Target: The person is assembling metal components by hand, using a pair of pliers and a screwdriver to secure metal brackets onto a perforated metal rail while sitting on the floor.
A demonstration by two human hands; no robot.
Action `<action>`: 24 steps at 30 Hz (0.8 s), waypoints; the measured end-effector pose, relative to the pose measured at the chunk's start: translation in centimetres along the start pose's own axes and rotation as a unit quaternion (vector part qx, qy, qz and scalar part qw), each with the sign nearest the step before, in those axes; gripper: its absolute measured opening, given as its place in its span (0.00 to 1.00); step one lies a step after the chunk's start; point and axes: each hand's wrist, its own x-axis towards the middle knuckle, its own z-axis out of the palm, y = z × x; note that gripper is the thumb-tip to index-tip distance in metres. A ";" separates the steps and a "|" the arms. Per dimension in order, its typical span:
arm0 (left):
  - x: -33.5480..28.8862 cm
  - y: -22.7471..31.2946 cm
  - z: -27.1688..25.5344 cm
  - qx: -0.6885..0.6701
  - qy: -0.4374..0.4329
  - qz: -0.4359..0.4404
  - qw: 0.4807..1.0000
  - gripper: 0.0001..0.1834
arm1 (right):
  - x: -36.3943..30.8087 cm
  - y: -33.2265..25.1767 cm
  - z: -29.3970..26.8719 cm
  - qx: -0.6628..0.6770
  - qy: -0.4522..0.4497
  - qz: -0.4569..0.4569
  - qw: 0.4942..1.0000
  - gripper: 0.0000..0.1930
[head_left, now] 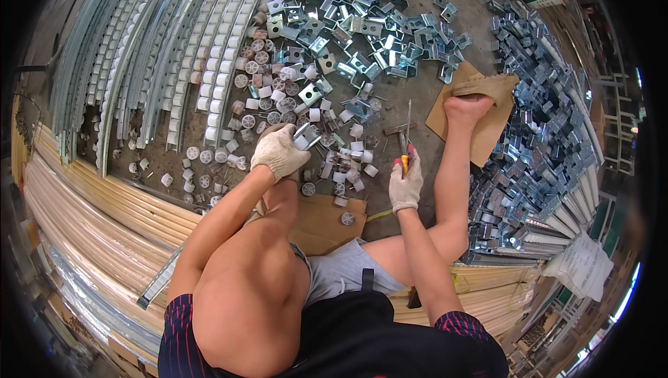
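Observation:
My left hand point(280, 153), in a cream knit glove, is closed around a shiny bent metal bracket point(305, 137) beside my raised left knee. In my gloved right hand point(406, 185) is a screwdriver point(405, 163) with a yellow and red handle, its thin shaft pointing away from me. Just beyond that hand a hammer point(400, 130) lies on the floor, partly behind the screwdriver. White plastic rollers point(357, 147) are scattered around and past my left hand. Farther off spreads a loose heap of similar metal brackets point(369, 27).
Long metal roller tracks point(223, 44) lie side by side at the far left. Wrapped tan pipes point(104, 218) run along the near left. A large pile of brackets point(518, 134) stands at the right. My right foot rests on cardboard point(440, 110); another cardboard piece point(323, 221) lies between my legs.

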 end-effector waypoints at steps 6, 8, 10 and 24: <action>0.0 -0.3 -0.2 -0.025 -0.010 0.016 1.000 0.32 | 3.6 3.0 -0.9 -0.172 0.009 0.007 0.985 0.27; -0.2 -0.6 -0.2 -0.021 -0.006 0.010 1.000 0.32 | 4.8 2.0 -0.4 -0.284 -0.005 0.010 0.959 0.26; -0.1 -0.9 0.0 -0.013 -0.001 0.001 1.000 0.32 | 5.9 -1.1 0.6 -0.309 0.032 -0.069 0.948 0.25; -0.9 -0.5 0.1 -0.024 -0.007 -0.014 1.000 0.32 | 9.5 -7.7 4.4 0.109 -0.304 0.004 0.946 0.12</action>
